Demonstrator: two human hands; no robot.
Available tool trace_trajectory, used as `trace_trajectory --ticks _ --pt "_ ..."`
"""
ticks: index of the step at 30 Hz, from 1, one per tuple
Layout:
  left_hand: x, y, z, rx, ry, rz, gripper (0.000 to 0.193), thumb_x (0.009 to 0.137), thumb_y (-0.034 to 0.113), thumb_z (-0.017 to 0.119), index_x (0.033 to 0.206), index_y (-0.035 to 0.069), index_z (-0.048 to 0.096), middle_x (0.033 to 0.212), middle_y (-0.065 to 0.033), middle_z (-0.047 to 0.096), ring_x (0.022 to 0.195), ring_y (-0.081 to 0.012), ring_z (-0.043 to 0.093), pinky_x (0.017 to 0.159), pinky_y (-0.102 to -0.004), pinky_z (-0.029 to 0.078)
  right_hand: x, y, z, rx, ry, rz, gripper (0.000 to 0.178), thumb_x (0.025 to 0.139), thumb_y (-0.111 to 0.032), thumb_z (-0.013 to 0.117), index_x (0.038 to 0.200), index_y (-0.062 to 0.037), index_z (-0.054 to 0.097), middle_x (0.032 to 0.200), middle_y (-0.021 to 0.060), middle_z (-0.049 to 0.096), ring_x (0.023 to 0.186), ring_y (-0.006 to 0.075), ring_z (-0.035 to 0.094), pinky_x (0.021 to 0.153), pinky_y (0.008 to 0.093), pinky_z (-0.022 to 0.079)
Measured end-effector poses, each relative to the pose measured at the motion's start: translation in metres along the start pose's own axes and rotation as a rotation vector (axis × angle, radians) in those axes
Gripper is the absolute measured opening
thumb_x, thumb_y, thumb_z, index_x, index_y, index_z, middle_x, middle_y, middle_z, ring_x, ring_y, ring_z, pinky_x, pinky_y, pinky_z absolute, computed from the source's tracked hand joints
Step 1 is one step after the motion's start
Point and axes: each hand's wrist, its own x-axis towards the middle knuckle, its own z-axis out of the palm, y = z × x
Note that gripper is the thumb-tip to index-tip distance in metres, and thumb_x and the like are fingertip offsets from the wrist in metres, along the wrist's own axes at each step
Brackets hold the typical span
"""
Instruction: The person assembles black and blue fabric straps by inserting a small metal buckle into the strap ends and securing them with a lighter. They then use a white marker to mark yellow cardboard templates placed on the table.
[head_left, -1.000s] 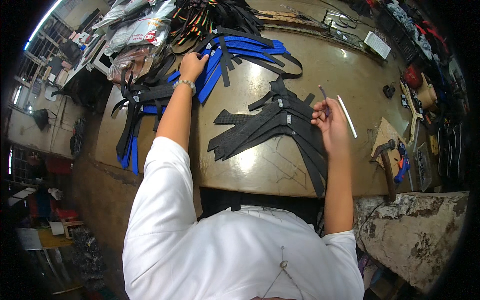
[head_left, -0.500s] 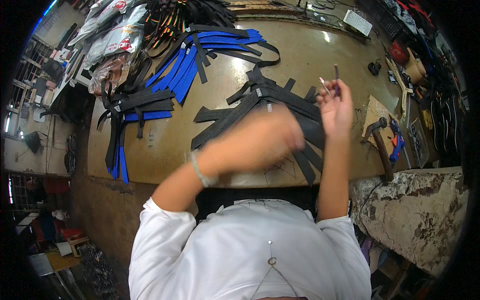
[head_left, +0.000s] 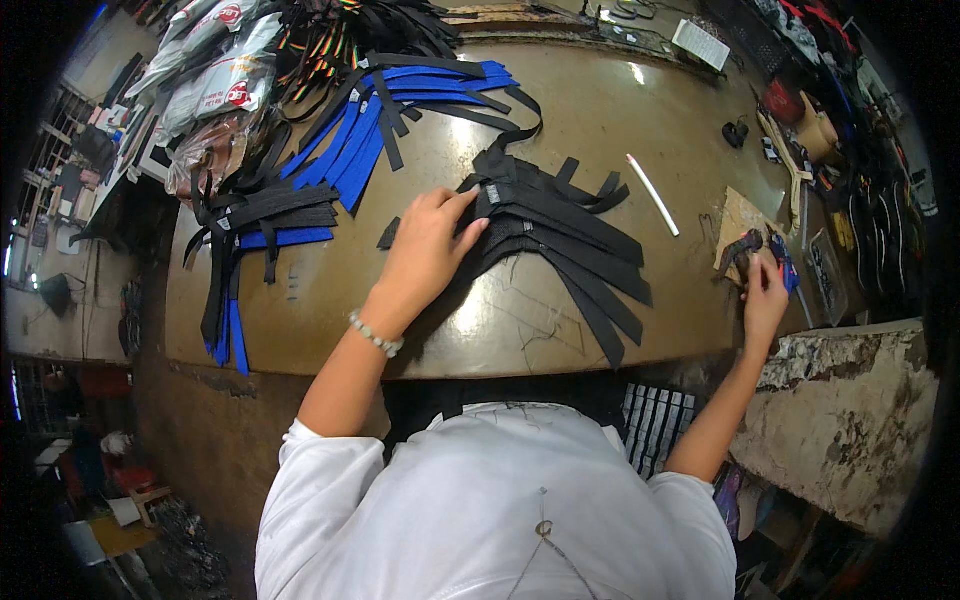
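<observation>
- Presently, head view: left hand (head_left: 430, 250) touches fanned black straps (head_left: 590, 228) on the table (head_left: 600, 110), thumb and forefinger apart; cannot tell whether it grips.
- Right hand (head_left: 765, 295) at the hammer (head_left: 738, 252), fingers bent; clamping cannot be confirmed.
- White stick (head_left: 653, 195) lies between.

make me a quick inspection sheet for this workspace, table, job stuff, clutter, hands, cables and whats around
Surface: brown table, shiny, with drawn lines near the front edge.
Job's things: black straps fanned out in front; blue straps farther back, to the left.
Clutter: plastic bags at far left; white stick lying right of the black straps.
Hands: left hand on the black straps; right hand at the hammer, grip unclear.
Cables: none identifiable for certain.
Surroundings: worn, patchy wall at lower right.
</observation>
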Motion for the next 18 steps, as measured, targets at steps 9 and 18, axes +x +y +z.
trace_trajectory --ticks 9,18 --pt "-0.008 0.007 0.006 -0.194 0.050 -0.080 0.037 0.076 0.016 0.073 0.108 0.000 0.064 0.089 -0.0141 0.058 0.083 -0.0265 0.057 0.078 -0.0358 0.048 -0.084 -0.150 0.100 0.861 -0.635 -0.293 0.020 0.098 -0.021 0.055 0.100 -0.0009 0.059 0.090 0.0066 0.063 0.081 0.0128 0.063 0.071 0.0274 0.056" --pt "0.020 0.005 0.030 -0.251 0.019 -0.240 0.047 0.074 0.035 0.078 0.101 -0.002 0.067 0.091 -0.0150 0.064 0.083 -0.0264 0.061 0.075 -0.0350 0.049 -0.106 -0.162 0.186 0.830 -0.760 -0.211 0.021 0.103 -0.020 0.045 0.098 0.0003 0.050 0.092 0.0085 0.061 0.078 0.0098 0.059 0.074 0.0243 0.052"
